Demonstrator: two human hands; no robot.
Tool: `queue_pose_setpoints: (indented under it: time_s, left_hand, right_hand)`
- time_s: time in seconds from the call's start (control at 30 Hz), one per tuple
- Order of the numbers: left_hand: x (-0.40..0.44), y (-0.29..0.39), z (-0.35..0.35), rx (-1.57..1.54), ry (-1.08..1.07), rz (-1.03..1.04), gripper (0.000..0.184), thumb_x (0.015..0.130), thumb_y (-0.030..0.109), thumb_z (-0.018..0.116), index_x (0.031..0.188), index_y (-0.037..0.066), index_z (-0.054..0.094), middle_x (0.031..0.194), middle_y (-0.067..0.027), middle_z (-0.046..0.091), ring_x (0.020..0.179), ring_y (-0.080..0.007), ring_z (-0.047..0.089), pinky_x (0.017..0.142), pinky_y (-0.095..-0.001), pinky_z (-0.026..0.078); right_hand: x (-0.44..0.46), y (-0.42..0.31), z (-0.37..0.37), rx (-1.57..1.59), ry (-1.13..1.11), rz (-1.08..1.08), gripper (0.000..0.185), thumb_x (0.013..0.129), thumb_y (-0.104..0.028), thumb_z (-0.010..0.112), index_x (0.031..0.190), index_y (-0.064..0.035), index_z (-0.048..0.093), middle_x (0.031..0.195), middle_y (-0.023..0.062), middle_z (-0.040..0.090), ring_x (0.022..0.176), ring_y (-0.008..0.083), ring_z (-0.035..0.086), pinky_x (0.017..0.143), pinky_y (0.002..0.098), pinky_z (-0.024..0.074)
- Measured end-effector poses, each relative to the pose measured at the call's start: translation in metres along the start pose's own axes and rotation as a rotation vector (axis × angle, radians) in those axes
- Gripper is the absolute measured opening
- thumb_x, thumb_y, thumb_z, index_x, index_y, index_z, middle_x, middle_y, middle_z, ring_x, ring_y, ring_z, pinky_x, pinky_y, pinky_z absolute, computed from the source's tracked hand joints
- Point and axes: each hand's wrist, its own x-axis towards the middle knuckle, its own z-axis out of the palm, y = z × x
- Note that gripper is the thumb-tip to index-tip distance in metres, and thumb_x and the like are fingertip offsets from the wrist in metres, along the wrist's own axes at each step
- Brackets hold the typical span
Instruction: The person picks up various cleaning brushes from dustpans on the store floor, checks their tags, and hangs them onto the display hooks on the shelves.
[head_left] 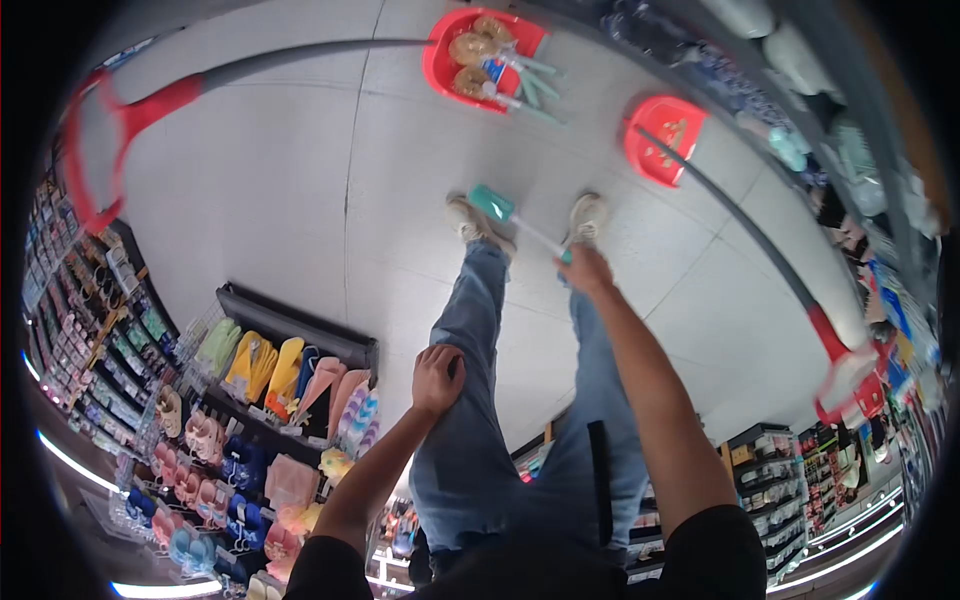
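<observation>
My right hand (587,270) is closed on the handle of a brush (492,203) with a green head and a pale shaft. The brush head is over the floor beside my left shoe. My left hand (438,378) rests on my left knee, its fingers curled and partly hidden, holding nothing that I can make out. Ahead on the floor, a red dustpan (437,66) holds several brown round-headed things with green handles. To its right lies a second red dustpan (645,165) with small brown bits in it. Each dustpan has a long grey handle.
Shelves with packaged goods (790,150) run along the right side. At the lower left stands a rack (295,335) with gloves and slippers. My shoes (588,218) are on the grey tiled floor (270,190). A red-and-grey grip (165,100) reaches the upper left.
</observation>
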Motion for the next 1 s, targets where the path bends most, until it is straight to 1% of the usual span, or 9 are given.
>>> queue_pose_setpoints:
  time_s: [0.03, 0.23, 0.33, 0.43, 0.53, 0.63, 0.73, 0.83, 1.0]
  left_hand:
    - [-0.006, 0.005, 0.003, 0.04, -0.02, 0.013, 0.012, 0.077, 0.011, 0.059, 0.088, 0.008, 0.062, 0.092, -0.0093, 0.063, 0.095, -0.0295, 0.057, 0.088, -0.0415, 0.041]
    - [-0.04, 0.044, 0.017, 0.157, -0.16, -0.026, 0.018, 0.08, 0.015, 0.06, 0.095, 0.006, 0.065, 0.098, -0.012, 0.065, 0.097, -0.0314, 0.059, 0.088, -0.0423, 0.044]
    - [-0.048, 0.102, -0.017, -0.287, -0.192, -0.114, 0.023, 0.084, 0.021, 0.061, 0.1, 0.006, 0.065, 0.097, -0.0134, 0.066, 0.089, -0.0294, 0.063, 0.081, -0.0384, 0.049]
    - [-0.066, 0.141, -0.049, -0.645, -0.064, -0.004, 0.028, 0.089, 0.026, 0.059, 0.104, 0.002, 0.063, 0.093, -0.0123, 0.067, 0.079, -0.0221, 0.065, 0.074, -0.0316, 0.051]
    - [-0.093, 0.195, -0.115, -1.06, -0.084, -0.025, 0.031, 0.092, 0.026, 0.057, 0.107, -0.002, 0.061, 0.092, -0.0099, 0.067, 0.079, -0.016, 0.063, 0.072, -0.0276, 0.05]
    - [-0.133, 0.238, -0.186, -1.192, -0.005, 0.012, 0.034, 0.094, 0.026, 0.056, 0.112, -0.002, 0.058, 0.088, -0.0075, 0.065, 0.075, -0.0133, 0.062, 0.07, -0.0254, 0.05]
    - [-0.163, 0.258, -0.227, -1.316, 0.108, 0.144, 0.034, 0.094, 0.026, 0.056, 0.115, -0.001, 0.057, 0.08, -0.0045, 0.062, 0.068, -0.0103, 0.058, 0.066, -0.0235, 0.047]
    - [-0.203, 0.284, -0.267, -1.379, 0.21, 0.245, 0.032, 0.094, 0.024, 0.056, 0.112, -0.002, 0.059, 0.073, -0.0026, 0.059, 0.064, -0.009, 0.055, 0.063, -0.0232, 0.044]
    - [-0.248, 0.315, -0.284, -1.304, 0.438, 0.304, 0.027, 0.094, 0.023, 0.055, 0.101, -0.002, 0.061, 0.065, -0.0014, 0.056, 0.06, -0.0084, 0.052, 0.062, -0.0241, 0.043]
  right_hand:
    - [-0.028, 0.001, 0.003, 0.012, 0.078, -0.028, 0.039, 0.083, -0.044, 0.06, 0.092, -0.0064, 0.061, 0.091, 0.0195, 0.065, 0.089, 0.0382, 0.061, 0.078, 0.0476, 0.0482]
    - [-0.192, -0.046, -0.059, 0.099, 0.11, -0.154, 0.036, 0.079, -0.036, 0.066, 0.086, -0.0025, 0.057, 0.082, 0.0229, 0.063, 0.082, 0.0422, 0.06, 0.07, 0.0488, 0.0471]
    - [-0.258, -0.08, -0.089, 0.161, 0.215, -0.217, 0.038, 0.079, -0.039, 0.066, 0.085, -0.0021, 0.056, 0.08, 0.0235, 0.062, 0.08, 0.0429, 0.06, 0.069, 0.0491, 0.0464]
    - [-0.322, -0.127, -0.137, 0.143, 0.252, -0.327, 0.04, 0.082, -0.04, 0.064, 0.083, -0.0011, 0.056, 0.076, 0.0226, 0.061, 0.078, 0.0416, 0.06, 0.067, 0.0471, 0.0458]
    - [-0.379, -0.173, -0.19, 0.303, 0.194, -0.473, 0.04, 0.086, -0.039, 0.061, 0.081, -0.0001, 0.056, 0.074, 0.0222, 0.06, 0.074, 0.0413, 0.059, 0.063, 0.0445, 0.0451]
    - [-0.428, -0.206, -0.231, 0.238, 0.205, -0.621, 0.038, 0.088, -0.036, 0.06, 0.079, 0.0007, 0.057, 0.066, 0.0166, 0.058, 0.063, 0.0324, 0.058, 0.058, 0.0388, 0.044]
    - [-0.482, -0.232, -0.265, 0.273, 0.145, -0.715, 0.036, 0.091, -0.033, 0.058, 0.076, 0.0, 0.059, 0.057, 0.0081, 0.054, 0.051, 0.0183, 0.053, 0.051, 0.0319, 0.0412]
    - [-0.538, -0.247, -0.287, 0.341, -0.057, -0.661, 0.036, 0.092, -0.032, 0.056, 0.073, -0.0013, 0.058, 0.053, 0.0003, 0.049, 0.046, 0.0076, 0.046, 0.045, 0.026, 0.0364]
    - [-0.587, -0.243, -0.297, 0.345, -0.189, -0.666, 0.032, 0.091, -0.031, 0.058, 0.078, -0.0026, 0.059, 0.055, 0.0003, 0.052, 0.047, 0.0067, 0.046, 0.044, 0.0241, 0.0356]
